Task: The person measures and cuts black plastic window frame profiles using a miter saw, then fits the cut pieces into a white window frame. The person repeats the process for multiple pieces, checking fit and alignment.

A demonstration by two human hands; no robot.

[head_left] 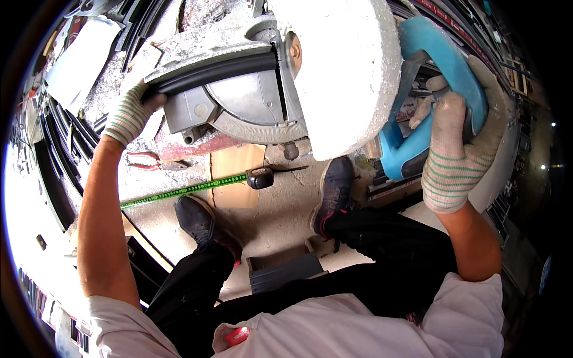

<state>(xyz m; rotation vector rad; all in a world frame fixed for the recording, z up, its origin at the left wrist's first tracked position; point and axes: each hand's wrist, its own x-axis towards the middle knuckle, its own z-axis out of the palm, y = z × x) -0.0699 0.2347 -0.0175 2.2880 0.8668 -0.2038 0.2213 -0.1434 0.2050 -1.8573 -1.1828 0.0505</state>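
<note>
A mitre saw stands in front of me, with its big round guard (346,77) dusted white and its blue handle (441,36) on the right. In a striped work glove, my right hand (462,128) is wrapped round that handle. A black profile strip (221,70) lies along the saw's fence, over the grey metal base (239,98). At the strip's left end, my gloved left hand (132,113) grips it against the fence. The strip's right end reaches the blade slot beside the guard. The blade itself is hidden by the guard.
A tape measure (260,178) with its green blade (185,191) pulled out lies below the saw, near red-handled pliers (146,161). Cardboard (236,194) is on the floor between my shoes. Dark profile offcuts (57,173) pile up at left, by a white sheet (80,62).
</note>
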